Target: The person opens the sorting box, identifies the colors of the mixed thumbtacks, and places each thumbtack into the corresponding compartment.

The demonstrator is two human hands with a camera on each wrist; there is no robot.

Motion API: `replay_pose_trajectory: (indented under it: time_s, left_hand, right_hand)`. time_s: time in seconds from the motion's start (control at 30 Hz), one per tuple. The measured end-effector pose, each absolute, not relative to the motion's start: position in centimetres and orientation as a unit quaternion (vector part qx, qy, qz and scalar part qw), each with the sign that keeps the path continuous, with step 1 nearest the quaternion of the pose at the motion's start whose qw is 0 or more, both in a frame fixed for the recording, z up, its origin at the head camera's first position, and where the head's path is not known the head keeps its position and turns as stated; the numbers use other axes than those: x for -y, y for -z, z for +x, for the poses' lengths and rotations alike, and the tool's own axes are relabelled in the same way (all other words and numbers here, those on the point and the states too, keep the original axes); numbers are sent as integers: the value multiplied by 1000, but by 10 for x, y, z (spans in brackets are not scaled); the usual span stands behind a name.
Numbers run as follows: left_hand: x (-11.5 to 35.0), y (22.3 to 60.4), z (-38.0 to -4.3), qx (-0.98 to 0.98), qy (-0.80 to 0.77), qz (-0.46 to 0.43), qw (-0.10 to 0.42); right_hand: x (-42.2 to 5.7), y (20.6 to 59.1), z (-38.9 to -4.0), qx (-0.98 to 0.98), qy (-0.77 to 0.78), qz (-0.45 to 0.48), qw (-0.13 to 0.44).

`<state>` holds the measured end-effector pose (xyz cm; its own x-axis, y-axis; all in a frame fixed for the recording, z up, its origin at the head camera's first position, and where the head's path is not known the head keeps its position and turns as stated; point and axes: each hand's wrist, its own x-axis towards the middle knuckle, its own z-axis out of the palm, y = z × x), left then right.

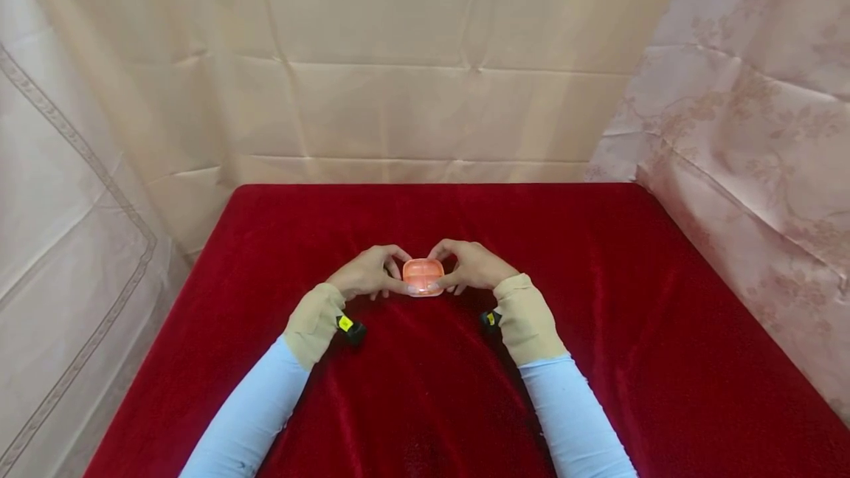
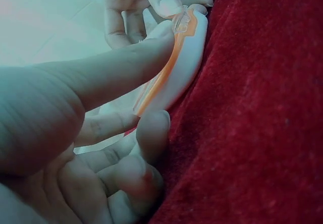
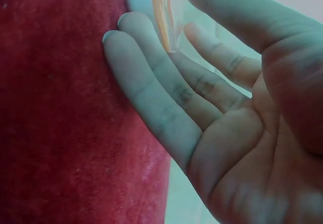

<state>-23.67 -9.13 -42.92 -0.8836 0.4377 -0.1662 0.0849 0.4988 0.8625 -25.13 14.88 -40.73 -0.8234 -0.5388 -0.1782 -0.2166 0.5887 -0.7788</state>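
Note:
A small pill box with an orange, divided top sits at the middle of the table between both hands. In the left wrist view its pale base, orange rim and clear clasp show close over the red cloth. My left hand grips the left side, thumb at the front edge by the clasp and a finger round the back corner. From the right, my right hand holds it the same way, its thumb meeting the front edge near the left thumb. The other fingers of the right hand spread beside the box end.
Red velvety cloth covers the table. A beige curtain hangs behind it, with a pale curtain at left and a flowered one at right. Dark wrist devices with yellow labels sit under both wrists.

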Motion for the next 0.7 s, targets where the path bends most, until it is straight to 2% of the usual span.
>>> replay_pose_trajectory:
  time_s: [0.7]
  left_hand:
    - [93, 430, -238, -856, -452, 168, 185]
  right_hand:
    - [-147, 409, -253, -896, 274, -314, 153]
